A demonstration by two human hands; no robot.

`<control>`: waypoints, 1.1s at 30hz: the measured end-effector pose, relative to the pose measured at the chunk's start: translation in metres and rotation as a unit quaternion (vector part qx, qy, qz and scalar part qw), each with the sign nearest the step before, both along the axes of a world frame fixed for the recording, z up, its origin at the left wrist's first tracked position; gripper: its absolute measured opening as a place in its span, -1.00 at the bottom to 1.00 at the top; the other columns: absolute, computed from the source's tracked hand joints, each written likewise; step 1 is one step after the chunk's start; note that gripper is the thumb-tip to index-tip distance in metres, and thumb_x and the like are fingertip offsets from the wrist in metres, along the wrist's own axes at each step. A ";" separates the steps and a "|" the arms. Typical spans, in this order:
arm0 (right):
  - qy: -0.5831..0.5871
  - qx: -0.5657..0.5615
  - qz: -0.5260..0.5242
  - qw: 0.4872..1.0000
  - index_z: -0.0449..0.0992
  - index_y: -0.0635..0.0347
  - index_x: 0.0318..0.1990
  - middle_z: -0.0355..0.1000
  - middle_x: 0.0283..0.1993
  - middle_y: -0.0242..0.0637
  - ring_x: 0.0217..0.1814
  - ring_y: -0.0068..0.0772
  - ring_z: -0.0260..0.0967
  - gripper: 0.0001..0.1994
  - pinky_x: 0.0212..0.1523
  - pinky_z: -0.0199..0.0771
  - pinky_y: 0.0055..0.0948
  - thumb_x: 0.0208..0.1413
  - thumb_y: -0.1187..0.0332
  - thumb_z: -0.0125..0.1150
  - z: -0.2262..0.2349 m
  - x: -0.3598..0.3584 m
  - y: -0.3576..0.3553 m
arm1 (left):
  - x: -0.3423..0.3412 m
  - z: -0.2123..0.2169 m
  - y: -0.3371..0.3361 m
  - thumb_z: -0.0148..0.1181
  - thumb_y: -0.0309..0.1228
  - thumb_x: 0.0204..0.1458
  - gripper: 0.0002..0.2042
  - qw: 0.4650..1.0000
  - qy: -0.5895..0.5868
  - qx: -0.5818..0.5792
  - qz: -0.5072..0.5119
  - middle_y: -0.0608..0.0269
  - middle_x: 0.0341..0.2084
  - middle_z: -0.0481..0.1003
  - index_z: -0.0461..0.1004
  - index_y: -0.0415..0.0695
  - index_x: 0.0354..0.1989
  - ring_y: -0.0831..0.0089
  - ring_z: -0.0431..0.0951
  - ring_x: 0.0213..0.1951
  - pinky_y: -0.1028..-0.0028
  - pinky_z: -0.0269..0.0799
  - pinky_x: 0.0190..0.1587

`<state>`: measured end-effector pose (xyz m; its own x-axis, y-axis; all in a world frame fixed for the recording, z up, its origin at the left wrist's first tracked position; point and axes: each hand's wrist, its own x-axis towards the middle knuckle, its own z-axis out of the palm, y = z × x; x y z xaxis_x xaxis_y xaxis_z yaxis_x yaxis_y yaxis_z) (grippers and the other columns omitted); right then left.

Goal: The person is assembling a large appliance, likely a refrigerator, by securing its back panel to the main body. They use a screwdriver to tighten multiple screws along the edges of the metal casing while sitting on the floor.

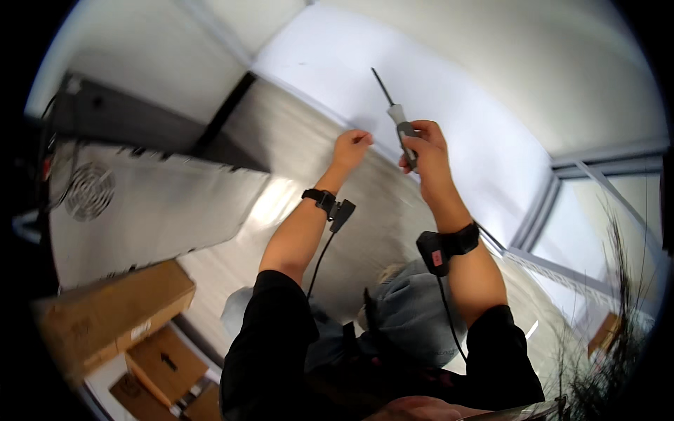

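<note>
A screwdriver (397, 119) with a grey handle and a dark shaft is held in my right hand (430, 154). Its tip points up and slightly left, in front of the white wall panel (463, 133). My left hand (351, 149) is closed, thumb and fingers drawn together, a little to the left of the screwdriver and apart from it. Whatever those fingers may hold is too small or hidden to make out. Both wrists carry dark straps with small devices and cables.
A large metal cabinet (154, 196) with a round vent stands at the left. Cardboard boxes (158, 298) are stacked at the lower left. Thin dark plant stems (621, 337) rise at the lower right. Grey frame bars (540, 210) cross at the right.
</note>
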<state>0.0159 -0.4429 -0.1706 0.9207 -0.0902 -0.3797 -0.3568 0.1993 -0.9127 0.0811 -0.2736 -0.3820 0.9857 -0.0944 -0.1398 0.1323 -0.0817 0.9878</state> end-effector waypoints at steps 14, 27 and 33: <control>-0.029 0.024 0.306 0.951 0.27 0.17 -0.02 0.28 -0.26 -0.31 -0.45 -0.58 0.31 -0.67 -0.55 0.29 -0.57 0.04 0.47 0.11 -0.001 -0.045 0.183 | -0.098 0.203 0.206 -0.15 -0.29 0.25 -0.70 0.956 0.044 -0.226 0.181 0.15 -0.31 0.54 0.35 -0.23 0.00 0.57 0.49 -0.41 0.58 0.44 -0.35; -0.098 0.086 0.231 0.964 0.31 0.28 -0.03 0.36 -0.31 -0.31 -0.61 -0.67 0.26 -0.69 -0.69 0.20 -0.67 0.10 0.37 0.15 0.034 -0.070 0.217 | -0.098 0.258 0.242 -0.04 -0.39 0.19 -0.76 0.951 -0.081 -0.182 0.234 0.20 -0.40 0.51 0.36 -0.23 -0.03 0.58 0.48 -0.58 0.61 0.39 -0.58; -0.135 0.094 0.177 0.970 0.31 0.27 -0.09 0.34 -0.31 -0.35 -0.61 -0.73 0.18 -0.74 -0.63 0.18 -0.69 0.10 0.42 0.15 0.035 -0.078 0.240 | -0.096 0.260 0.237 0.03 -0.37 0.16 -0.72 0.960 -0.124 -0.038 0.248 0.25 -0.40 0.50 0.35 -0.23 -0.01 0.60 0.47 -0.41 0.58 0.38 -0.35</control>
